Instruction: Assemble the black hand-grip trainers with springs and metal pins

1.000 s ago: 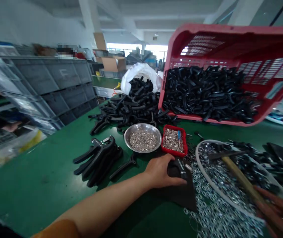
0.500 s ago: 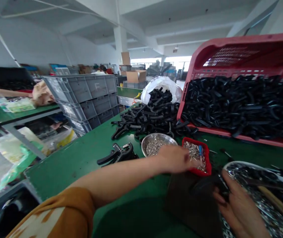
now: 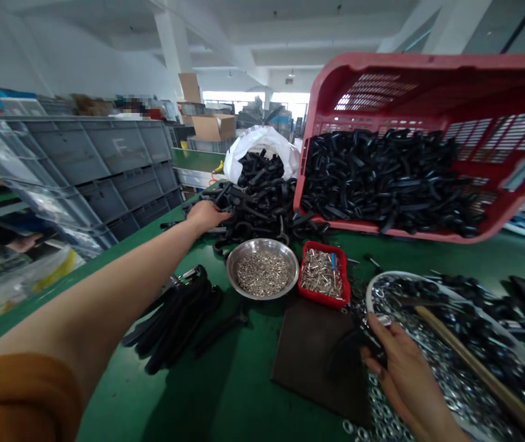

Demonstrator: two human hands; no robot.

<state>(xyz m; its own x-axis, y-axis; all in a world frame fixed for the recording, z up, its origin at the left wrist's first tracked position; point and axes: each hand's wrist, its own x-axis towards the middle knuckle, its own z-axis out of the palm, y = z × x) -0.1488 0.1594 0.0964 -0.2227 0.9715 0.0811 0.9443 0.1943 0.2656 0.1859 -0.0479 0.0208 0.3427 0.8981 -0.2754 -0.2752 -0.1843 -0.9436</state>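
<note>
My left hand (image 3: 207, 215) is stretched far out to the loose heap of black plastic handles (image 3: 262, 199) and its fingers are curled on one of them at the heap's near left edge. My right hand (image 3: 398, 362) is closed around a black handle part (image 3: 354, 347) that rests on the dark mat (image 3: 312, 353). A steel bowl of small metal pieces (image 3: 262, 268) and a red tray of pins (image 3: 323, 273) stand between the two hands.
A tilted red crate (image 3: 428, 92) full of black handles sits at the back right. A white ring-shaped tray (image 3: 370, 288) holds shiny washers and a wooden-handled hammer (image 3: 469, 362). Assembled black tools (image 3: 174, 316) lie at the left. Grey crates (image 3: 105, 159) line the left aisle.
My left hand left the red tray and reached forward to the handle heap. My right hand stays at the black part on the mat. The view tilted down a little.
</note>
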